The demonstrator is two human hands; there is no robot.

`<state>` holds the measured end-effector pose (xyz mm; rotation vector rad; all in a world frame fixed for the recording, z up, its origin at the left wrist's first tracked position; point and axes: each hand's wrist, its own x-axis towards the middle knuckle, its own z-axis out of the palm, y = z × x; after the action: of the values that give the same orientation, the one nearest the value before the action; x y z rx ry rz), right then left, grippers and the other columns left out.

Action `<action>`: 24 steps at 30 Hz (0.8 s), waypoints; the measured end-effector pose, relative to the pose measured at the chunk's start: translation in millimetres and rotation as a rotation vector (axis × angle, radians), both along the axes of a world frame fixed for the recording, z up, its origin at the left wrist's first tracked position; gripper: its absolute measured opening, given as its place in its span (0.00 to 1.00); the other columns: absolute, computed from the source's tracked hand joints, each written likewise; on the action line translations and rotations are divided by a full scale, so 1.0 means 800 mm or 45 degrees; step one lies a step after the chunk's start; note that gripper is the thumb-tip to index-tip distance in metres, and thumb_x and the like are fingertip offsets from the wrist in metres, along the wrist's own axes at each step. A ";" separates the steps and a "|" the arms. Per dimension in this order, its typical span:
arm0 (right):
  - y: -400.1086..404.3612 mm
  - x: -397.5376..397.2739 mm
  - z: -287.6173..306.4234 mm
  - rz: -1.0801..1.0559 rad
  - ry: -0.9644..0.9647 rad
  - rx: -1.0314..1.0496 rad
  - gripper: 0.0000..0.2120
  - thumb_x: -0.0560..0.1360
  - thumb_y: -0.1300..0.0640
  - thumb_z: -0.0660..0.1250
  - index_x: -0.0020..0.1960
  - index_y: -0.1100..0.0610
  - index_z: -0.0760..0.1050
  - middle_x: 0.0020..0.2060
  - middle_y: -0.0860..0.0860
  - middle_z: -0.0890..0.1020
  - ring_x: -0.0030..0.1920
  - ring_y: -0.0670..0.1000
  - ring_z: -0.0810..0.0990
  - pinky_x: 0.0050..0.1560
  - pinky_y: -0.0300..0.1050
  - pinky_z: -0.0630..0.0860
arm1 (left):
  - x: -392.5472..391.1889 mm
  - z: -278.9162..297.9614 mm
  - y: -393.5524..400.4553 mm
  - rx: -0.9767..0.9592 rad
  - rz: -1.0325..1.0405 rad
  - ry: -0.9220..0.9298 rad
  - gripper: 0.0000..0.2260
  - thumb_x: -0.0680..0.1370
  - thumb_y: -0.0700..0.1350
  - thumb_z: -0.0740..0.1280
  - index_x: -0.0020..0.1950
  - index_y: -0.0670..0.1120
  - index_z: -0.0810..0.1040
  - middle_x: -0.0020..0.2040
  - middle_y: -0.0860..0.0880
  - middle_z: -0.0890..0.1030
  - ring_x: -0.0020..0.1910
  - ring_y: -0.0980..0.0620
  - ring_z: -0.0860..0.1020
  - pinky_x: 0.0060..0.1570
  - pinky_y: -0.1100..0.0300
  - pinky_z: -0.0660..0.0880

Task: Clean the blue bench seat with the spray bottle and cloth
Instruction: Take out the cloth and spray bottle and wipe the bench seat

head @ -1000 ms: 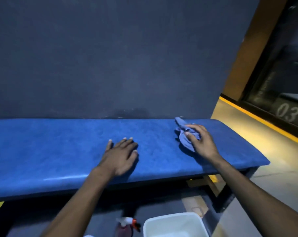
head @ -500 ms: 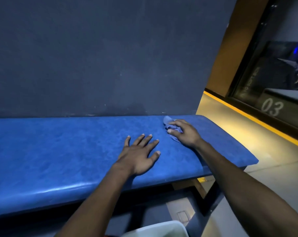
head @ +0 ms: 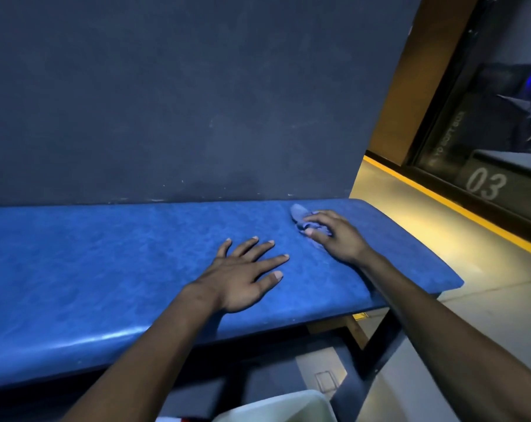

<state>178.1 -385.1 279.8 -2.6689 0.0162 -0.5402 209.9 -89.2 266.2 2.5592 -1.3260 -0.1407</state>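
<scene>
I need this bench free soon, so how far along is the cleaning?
Mid-wipe. The right hand grips the cloth bunched against the blue bench seat near its right end, while the left hand rests flat on it. Nothing shows which stretches are already wiped. The long left stretch looks still to do.

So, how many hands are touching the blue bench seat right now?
2. The left hand lies flat with spread fingers near the middle of the bench seat. The right hand grips the cloth near the seat's right end.
</scene>
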 end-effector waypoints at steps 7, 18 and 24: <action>-0.039 -0.082 0.008 0.125 0.046 -0.098 0.13 0.81 0.48 0.67 0.65 0.42 0.77 0.65 0.43 0.76 0.72 0.43 0.70 0.69 0.46 0.69 | 0.002 -0.001 0.000 -0.001 -0.021 0.021 0.22 0.83 0.67 0.44 0.79 0.74 0.51 0.84 0.63 0.46 0.83 0.58 0.39 0.79 0.41 0.34; 0.025 -0.096 -0.004 0.169 0.057 -0.041 0.14 0.80 0.46 0.67 0.65 0.42 0.77 0.65 0.40 0.75 0.72 0.38 0.67 0.68 0.37 0.65 | 0.001 -0.003 -0.001 -0.008 -0.022 0.023 0.22 0.83 0.67 0.43 0.78 0.75 0.51 0.83 0.66 0.45 0.83 0.57 0.38 0.79 0.40 0.33; -0.019 -0.006 -0.008 -0.190 -0.063 -0.076 0.14 0.80 0.48 0.66 0.64 0.45 0.79 0.66 0.50 0.76 0.70 0.55 0.73 0.67 0.52 0.70 | 0.003 -0.006 -0.002 -0.025 -0.022 0.005 0.22 0.83 0.67 0.42 0.78 0.76 0.50 0.83 0.67 0.46 0.83 0.57 0.39 0.79 0.39 0.35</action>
<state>173.0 -400.5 273.4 -2.7262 0.1892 -0.6632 212.4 -90.7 261.3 2.5301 -1.3417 -0.1353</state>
